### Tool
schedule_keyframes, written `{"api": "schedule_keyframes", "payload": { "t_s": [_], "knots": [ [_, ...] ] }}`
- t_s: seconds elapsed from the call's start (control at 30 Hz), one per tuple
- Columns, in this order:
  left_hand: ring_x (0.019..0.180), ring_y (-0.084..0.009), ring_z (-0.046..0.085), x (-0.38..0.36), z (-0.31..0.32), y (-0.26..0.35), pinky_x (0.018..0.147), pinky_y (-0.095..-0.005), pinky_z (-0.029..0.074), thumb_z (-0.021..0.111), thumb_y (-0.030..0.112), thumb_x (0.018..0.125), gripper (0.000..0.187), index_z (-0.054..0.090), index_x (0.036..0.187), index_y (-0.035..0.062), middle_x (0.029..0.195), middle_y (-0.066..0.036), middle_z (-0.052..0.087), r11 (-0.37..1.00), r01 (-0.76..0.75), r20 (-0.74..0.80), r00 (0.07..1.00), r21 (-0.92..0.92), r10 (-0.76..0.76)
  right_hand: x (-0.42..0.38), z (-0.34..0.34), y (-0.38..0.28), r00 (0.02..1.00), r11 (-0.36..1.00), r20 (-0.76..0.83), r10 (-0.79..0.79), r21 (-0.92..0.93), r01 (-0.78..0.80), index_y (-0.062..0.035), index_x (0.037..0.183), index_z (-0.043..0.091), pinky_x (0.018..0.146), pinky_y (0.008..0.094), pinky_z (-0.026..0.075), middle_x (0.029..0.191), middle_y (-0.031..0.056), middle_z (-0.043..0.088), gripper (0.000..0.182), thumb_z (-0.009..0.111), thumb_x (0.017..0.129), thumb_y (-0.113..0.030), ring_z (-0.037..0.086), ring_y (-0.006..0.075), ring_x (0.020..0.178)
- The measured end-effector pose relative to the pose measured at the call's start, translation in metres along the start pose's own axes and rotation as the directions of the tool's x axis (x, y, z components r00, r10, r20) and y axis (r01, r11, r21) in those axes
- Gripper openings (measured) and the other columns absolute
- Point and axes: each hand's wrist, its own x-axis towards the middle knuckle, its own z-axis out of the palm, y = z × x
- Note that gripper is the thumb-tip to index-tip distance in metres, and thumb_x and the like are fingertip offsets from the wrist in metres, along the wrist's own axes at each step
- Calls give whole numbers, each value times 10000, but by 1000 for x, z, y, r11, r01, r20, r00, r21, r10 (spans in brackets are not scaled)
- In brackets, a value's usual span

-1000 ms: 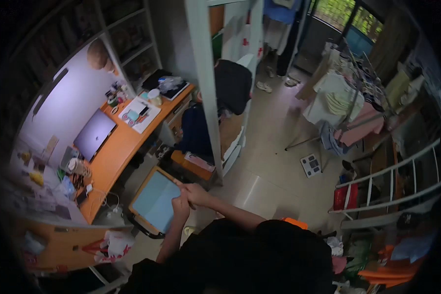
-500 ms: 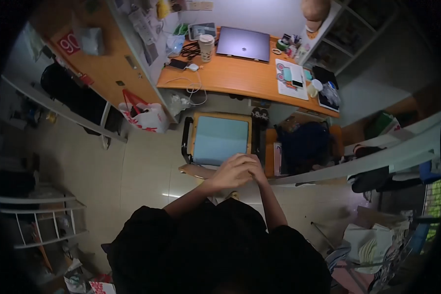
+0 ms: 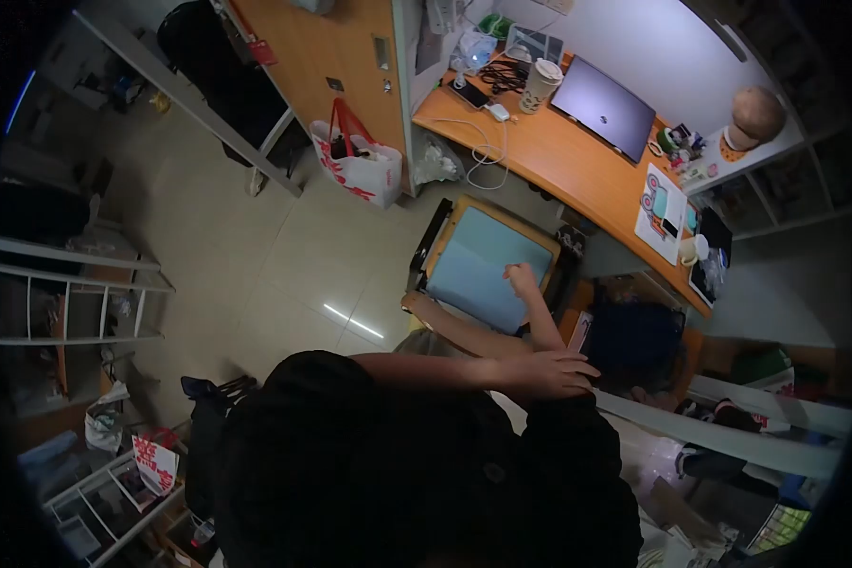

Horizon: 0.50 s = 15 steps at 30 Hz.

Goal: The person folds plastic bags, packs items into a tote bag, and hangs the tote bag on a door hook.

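Observation:
My left hand (image 3: 547,375) lies across my right forearm close to the elbow, at the edge of the black sleeve (image 3: 577,417). Its fingers are stretched out with small gaps between them. Bent upward, my right arm ends in my right hand (image 3: 521,277), whose fingers are curled in, with nothing visible in them. This hand shows above the light blue seat (image 3: 488,260) of a wooden chair. The chair's curved wooden backrest (image 3: 454,327) is below the seat, left of my right forearm.
The wooden desk (image 3: 577,189) holds a closed laptop (image 3: 604,107), a patterned cup (image 3: 541,85), cables and papers. A red-handled bag (image 3: 364,170) hangs by the cabinet door (image 3: 327,43). A metal ladder (image 3: 76,293) is at the left; a dark blue bag (image 3: 637,341) is right of the chair.
My hands have come apart. The left has moved onto my right forearm, and the right has curled its fingers. The view has turned, so the desk sits farther right and tilted.

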Motion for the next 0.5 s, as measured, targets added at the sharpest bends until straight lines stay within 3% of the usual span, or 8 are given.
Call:
{"api": "schedule_keyframes", "payload": {
  "t_s": [0.03,0.1,0.2,0.3,0.37,0.4,0.47,0.5],
  "knots": [
    [1247,-300,277,-2,1,-2,1024,-424,237,724,162,524,699,465,1151,-8,1240,-148,417,1000,21,-10,1000,7,-20,8,3,-8,999,999,45,-2,35,0,-22,670,535,344,315,273,450,10,365,219,510,763,-219,317,137,349],
    [1215,-304,328,-6,6,-5,977,-416,309,697,140,554,556,513,1041,-53,1214,-186,427,997,-27,-199,980,-77,12,25,8,-27,990,995,138,-5,98,-9,-21,675,543,349,311,286,451,12,372,222,507,764,-221,329,137,352],
    [1174,-306,374,-6,-26,6,930,-395,362,626,92,638,352,545,942,-65,1183,-206,442,993,61,-196,977,-98,-79,58,20,-50,959,983,282,-9,180,-44,-21,682,554,356,307,304,454,15,381,227,503,765,-226,348,137,357],
    [1202,-280,358,6,8,13,941,-416,364,567,6,749,208,565,947,-57,1237,-190,421,988,59,-375,920,-144,-109,84,33,-54,909,962,416,11,245,-124,-20,689,565,363,302,322,456,17,391,234,498,767,-230,366,137,361],
    [1202,-273,358,2,20,16,936,-409,373,541,6,775,174,571,935,-55,1228,-193,426,966,83,-385,906,-246,-176,87,53,-46,871,926,491,18,319,-200,-20,693,573,368,299,334,457,19,397,239,495,768,-233,379,137,364],
    [1202,-266,358,-2,19,20,931,-402,382,515,5,802,150,577,924,-54,1220,-195,431,938,82,-384,898,-337,-216,79,65,-46,865,921,501,24,325,-214,-20,693,573,368,299,334,457,19,397,239,495,768,-233,379,137,364],
    [1200,-264,361,-7,8,22,938,-397,375,513,16,802,158,577,929,-53,1209,-183,441,900,78,-359,899,-429,-249,58,84,-62,978,949,179,-111,311,50,-19,735,575,361,271,333,453,12,389,230,497,778,-231,372,113,361],
    [1197,-262,363,-11,1,24,946,-391,369,512,26,802,166,577,934,-51,1198,-170,451,856,64,-338,902,-513,-270,55,91,-69,978,949,179,-106,312,46,-19,735,575,361,271,333,453,12,389,230,497,778,-231,372,113,361]
  ]
}}
